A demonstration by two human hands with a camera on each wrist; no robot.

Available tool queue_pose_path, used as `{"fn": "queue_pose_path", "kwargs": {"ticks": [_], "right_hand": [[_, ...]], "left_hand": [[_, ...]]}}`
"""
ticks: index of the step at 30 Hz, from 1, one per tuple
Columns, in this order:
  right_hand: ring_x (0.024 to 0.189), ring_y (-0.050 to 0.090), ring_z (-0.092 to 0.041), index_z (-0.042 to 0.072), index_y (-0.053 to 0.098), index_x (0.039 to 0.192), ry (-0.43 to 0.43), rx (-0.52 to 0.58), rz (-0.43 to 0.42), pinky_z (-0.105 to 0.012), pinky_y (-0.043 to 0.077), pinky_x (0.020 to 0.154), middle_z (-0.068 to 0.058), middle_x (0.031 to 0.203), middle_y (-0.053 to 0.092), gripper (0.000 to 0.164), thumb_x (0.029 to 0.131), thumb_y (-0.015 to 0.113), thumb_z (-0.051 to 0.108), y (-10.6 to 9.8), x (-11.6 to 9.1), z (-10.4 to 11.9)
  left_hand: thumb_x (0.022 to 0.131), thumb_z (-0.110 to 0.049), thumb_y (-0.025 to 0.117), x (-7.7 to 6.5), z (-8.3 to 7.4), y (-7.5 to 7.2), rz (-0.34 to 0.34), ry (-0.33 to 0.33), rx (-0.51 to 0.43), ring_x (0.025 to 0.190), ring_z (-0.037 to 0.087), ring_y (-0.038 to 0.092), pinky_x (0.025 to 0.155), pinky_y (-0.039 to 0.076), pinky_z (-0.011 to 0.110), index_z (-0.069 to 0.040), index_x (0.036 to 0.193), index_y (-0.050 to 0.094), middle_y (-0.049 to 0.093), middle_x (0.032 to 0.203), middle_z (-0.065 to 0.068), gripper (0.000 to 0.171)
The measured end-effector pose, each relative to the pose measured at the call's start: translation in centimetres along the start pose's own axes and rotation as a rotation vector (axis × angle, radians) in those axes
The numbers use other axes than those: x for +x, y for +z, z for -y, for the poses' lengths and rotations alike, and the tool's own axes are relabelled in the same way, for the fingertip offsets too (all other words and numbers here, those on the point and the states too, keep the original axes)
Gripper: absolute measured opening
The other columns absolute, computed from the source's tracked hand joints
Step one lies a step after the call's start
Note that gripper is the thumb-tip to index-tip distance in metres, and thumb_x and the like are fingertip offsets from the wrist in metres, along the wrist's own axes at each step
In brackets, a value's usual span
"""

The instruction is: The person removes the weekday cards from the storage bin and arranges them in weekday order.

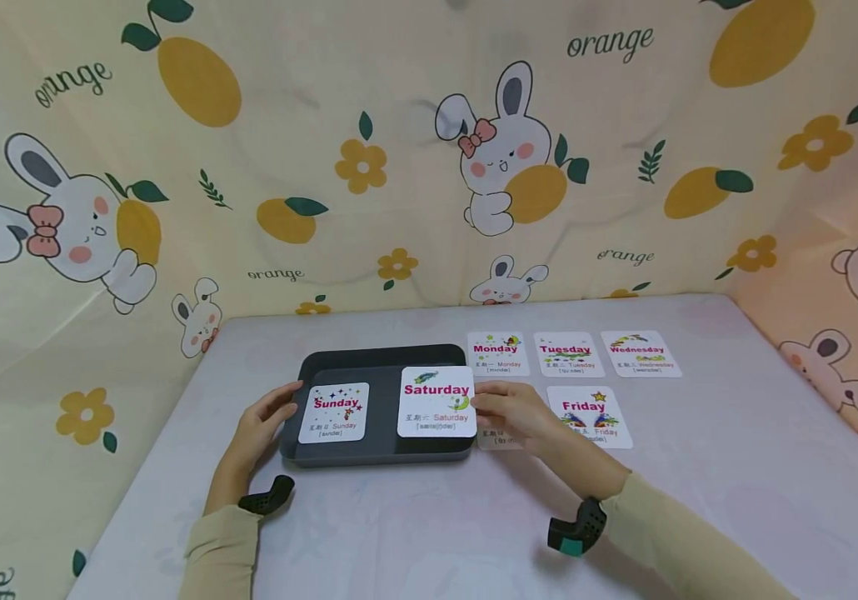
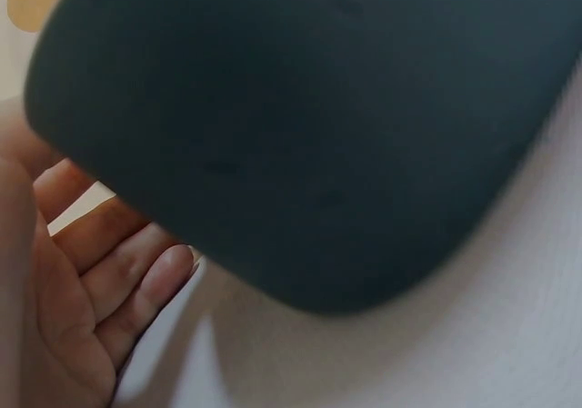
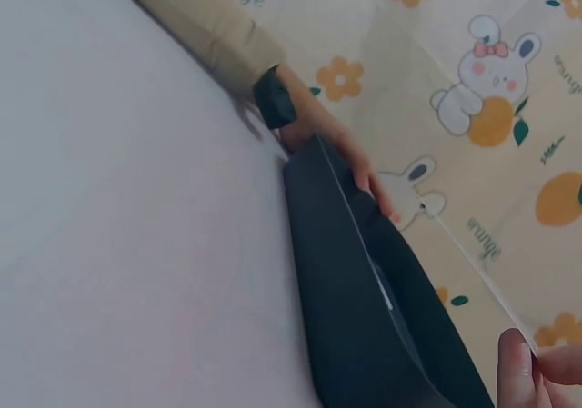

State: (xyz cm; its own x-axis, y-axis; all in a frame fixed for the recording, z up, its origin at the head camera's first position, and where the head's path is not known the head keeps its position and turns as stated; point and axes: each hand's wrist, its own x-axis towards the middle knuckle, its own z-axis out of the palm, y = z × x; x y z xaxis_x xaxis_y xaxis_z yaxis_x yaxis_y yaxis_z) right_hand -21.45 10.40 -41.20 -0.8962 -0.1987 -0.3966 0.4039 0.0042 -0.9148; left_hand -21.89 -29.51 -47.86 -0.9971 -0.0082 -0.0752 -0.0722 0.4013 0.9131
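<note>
A dark grey tray [image 1: 380, 457] sits on the table, with the Sunday card [image 1: 334, 414] in its left part. My right hand [image 1: 521, 417] pinches the Saturday card [image 1: 436, 403] by its right edge, above the tray's right part. In the right wrist view this card [image 3: 482, 274] shows edge-on as a thin white strip between thumb and finger. My left hand [image 1: 262, 423] touches the tray's left rim with loosely bent fingers. The left wrist view has the tray's dark outer side [image 2: 318, 154] hiding some of the fingertips.
Right of the tray lie the Monday [image 1: 497, 353], Tuesday [image 1: 566, 354] and Wednesday cards [image 1: 640, 353] in a back row. The Friday card [image 1: 592, 417] lies in front of them. Another card [image 1: 495, 438] is mostly hidden under my right hand. A patterned cloth [image 1: 399, 125] hangs behind the table.
</note>
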Motion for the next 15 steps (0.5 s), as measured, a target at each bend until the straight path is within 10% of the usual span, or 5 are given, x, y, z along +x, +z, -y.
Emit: {"fn": "queue_pose_path", "kwargs": {"ticks": [15], "right_hand": [[0.081,0.066,-0.005,-0.009,0.049,0.134,-0.010,-0.035,0.018,-0.015,0.056,0.072,-0.004,0.105,0.070,0.045,0.094,0.058,0.010,-2.9,-0.8,-0.2]], "left_hand": [[0.100,-0.026,0.051,0.0,0.0,-0.1,0.003,0.006,0.001,0.145,0.028,0.034,0.121,0.028,0.049,-0.013,0.144,0.044,0.039,0.155,0.010,0.046]]}}
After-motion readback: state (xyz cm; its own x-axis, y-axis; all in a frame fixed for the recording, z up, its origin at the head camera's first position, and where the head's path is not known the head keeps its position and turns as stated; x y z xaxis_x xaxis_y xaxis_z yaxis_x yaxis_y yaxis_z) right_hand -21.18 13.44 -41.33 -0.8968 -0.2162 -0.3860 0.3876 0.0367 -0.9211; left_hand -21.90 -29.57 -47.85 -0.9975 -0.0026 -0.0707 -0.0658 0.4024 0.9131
